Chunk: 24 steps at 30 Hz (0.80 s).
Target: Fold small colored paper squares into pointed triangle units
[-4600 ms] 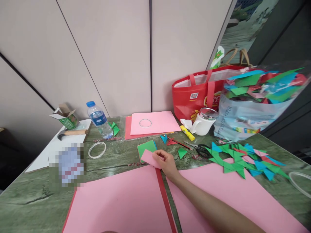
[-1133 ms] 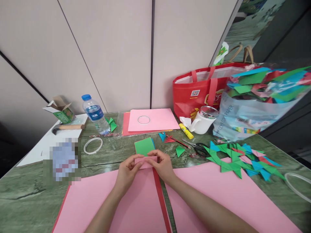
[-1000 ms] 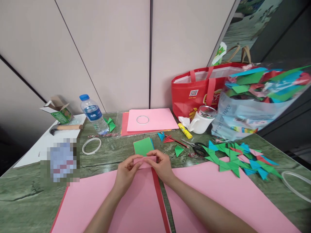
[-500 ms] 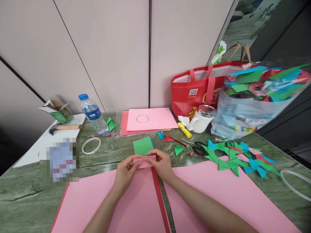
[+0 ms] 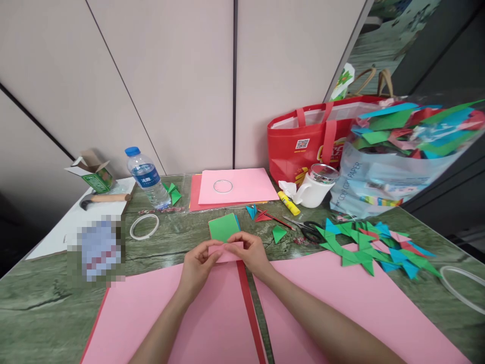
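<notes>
A small pink paper (image 5: 226,255), apparently folded into a strip, is pinched between both hands. My left hand (image 5: 197,262) grips its left end between thumb and fingers. At the right part, my right hand (image 5: 250,254) presses it with the thumb, fingers behind. Just beyond the fingertips lies a stack of square paper with a green sheet (image 5: 223,227) on top. Under my forearms are large pink sheets (image 5: 151,303), a red one showing along the edge. Whether the strip touches the sheets below, I cannot tell.
To the right lie scissors (image 5: 308,230), a glue stick (image 5: 288,203), a white mug (image 5: 316,187) and folded paper pieces (image 5: 364,247). A red bag (image 5: 288,146) and a plastic bag (image 5: 379,172) stand behind. Leftward are a bottle (image 5: 146,177), a hammer (image 5: 106,198) and a white ring (image 5: 144,226).
The view has shifted very slightly, so everything sits a little farther right. Both hands keep the same pinch on the pink paper.
</notes>
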{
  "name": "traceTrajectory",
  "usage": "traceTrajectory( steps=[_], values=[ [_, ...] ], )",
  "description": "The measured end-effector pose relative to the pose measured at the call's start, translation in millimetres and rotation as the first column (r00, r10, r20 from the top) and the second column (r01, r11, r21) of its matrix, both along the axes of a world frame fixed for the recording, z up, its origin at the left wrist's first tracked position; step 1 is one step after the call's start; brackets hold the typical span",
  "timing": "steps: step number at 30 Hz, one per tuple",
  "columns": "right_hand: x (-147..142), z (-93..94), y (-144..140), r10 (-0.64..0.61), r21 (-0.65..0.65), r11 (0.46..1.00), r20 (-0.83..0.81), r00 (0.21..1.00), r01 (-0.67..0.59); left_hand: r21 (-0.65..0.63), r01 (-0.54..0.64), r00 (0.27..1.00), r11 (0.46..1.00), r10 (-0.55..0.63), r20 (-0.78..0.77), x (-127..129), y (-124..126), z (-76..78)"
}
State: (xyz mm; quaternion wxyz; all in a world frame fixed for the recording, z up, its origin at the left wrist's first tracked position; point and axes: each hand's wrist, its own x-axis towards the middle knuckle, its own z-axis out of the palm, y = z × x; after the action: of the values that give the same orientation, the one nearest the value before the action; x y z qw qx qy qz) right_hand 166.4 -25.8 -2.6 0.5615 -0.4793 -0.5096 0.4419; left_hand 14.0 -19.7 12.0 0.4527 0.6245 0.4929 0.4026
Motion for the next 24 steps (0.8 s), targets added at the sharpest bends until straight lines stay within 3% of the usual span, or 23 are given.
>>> traceTrajectory(
  steps=[9, 20, 24],
  values=[
    [0.7, -1.2, 1.1, 0.022, -0.002, 1.000, -0.008, 1.000, -0.022, -0.129, 0.082, 0.996, 0.988, -0.076, 0.047, -0.4, 0.0, 3.9],
    [-0.1, -5.7, 2.1, 0.050, -0.004, 0.999, 0.004, 0.999, -0.050, -0.113, 0.067, 0.996, 0.991, -0.060, 0.061, -0.1, 0.7, 1.0],
    [0.1, -3.3, -0.5, 0.130, -0.006, 0.991, -0.020, 0.991, -0.131, -0.072, 0.018, 0.998, 0.997, -0.014, 0.058, -1.4, 0.2, 4.7]
  ],
)
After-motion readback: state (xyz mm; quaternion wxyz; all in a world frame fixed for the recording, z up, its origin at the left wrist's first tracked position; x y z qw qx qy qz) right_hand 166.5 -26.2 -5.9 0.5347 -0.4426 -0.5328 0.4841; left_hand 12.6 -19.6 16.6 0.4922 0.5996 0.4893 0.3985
